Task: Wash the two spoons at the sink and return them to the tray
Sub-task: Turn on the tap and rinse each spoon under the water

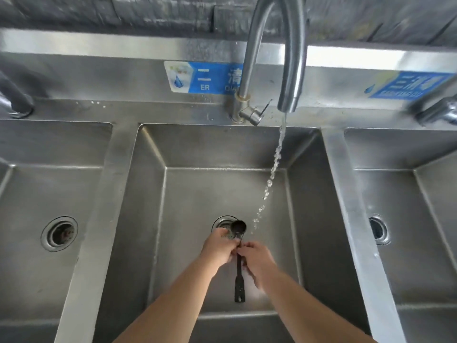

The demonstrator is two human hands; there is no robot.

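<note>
1. Black and slim, the long-handled plastic spoon [239, 266] lies lengthwise over the middle basin of the stainless-steel three-basin sink [331, 194]. Its bowl points toward the back wall, over the round drain strainer [220, 222]; its flat handle end points back toward the near rim.
2. The left hand [218, 251] is curled around the neck just below the bowl, fingers closed on it.
3. The right hand [257, 259] pinches the same stretch of handle from the other side, fingertips meeting the left hand's.
4. Only one spoon shows; whether a second is hidden in the hands I cannot tell. No tray is in view.
5. The stream of water [273, 169] from the curved steel tap [291, 70] falls just to the right of the bowl, seemingly missing it.
6. Judgement: rinsing calls for a small shift of the bowl rightward; both hands are equally near.
</note>
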